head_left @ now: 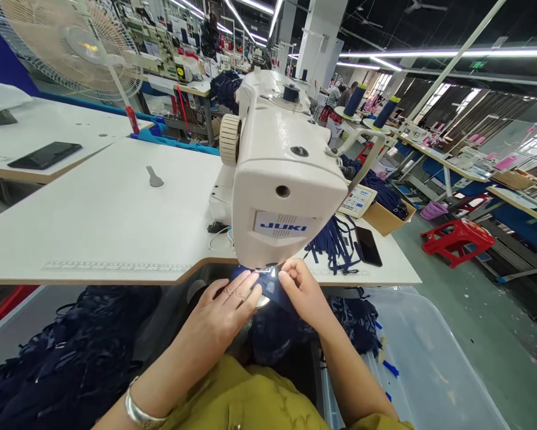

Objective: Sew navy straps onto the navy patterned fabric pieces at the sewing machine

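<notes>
A white sewing machine (290,185) marked JUKI stands in front of me, its head hiding the needle area. Just below it, a piece of navy fabric (272,288) lies under my hands. My left hand (226,313) rests on the fabric's left side with its fingers stretched out flat. On the right side, my right hand (304,295) has its fingers curled, with thumb and forefinger pinching the fabric's edge close to the machine head. More dark blue cloth hangs down below my hands toward my lap.
Navy straps (335,242) and a phone (368,246) lie right of the machine. A grey metal piece (154,177) is on the white table (102,221). Dark garments (66,352) are heaped at lower left; a clear plastic bin (433,358) sits at lower right. A fan (71,45) stands at upper left.
</notes>
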A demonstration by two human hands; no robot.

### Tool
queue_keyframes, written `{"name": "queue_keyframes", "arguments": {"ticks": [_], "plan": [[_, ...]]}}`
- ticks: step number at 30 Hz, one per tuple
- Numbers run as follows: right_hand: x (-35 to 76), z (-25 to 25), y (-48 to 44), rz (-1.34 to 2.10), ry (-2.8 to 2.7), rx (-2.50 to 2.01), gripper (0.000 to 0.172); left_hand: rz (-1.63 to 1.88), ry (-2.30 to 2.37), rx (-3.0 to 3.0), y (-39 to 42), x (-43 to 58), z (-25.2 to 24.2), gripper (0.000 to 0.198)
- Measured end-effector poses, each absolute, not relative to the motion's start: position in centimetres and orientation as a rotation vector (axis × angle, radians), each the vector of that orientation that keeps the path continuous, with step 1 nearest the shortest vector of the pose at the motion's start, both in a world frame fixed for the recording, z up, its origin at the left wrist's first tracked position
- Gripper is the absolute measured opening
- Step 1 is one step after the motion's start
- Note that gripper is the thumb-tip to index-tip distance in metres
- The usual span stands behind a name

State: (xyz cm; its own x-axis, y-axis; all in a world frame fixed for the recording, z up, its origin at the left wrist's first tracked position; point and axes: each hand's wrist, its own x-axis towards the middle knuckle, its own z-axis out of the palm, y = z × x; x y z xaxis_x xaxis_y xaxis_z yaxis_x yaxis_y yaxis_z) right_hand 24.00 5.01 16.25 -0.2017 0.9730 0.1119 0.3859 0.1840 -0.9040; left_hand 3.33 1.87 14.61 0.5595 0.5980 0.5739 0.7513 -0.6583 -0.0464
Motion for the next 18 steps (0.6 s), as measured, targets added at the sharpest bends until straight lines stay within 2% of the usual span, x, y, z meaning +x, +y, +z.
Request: {"name": "queue_keyframes", "arguments": {"ticks": [4,9,18], "plan": [[24.2,16.3,4.8,0.910,-1.821,-1.170,0.023,-0.880,-1.213,-2.473,1.2,3.5,13.8,0.039],[23.6,16.6,5.4,0.769,-1.924,-1.132,0.017,-0.870,-1.299,-2.390,0.5,4.1,13.5,0.043],[23.0,16.1,6.5,0.694,-1.956,-1.144,0.021,-0.809,-1.358,-2.305,0.1,4.6,13.2,0.046]]}}
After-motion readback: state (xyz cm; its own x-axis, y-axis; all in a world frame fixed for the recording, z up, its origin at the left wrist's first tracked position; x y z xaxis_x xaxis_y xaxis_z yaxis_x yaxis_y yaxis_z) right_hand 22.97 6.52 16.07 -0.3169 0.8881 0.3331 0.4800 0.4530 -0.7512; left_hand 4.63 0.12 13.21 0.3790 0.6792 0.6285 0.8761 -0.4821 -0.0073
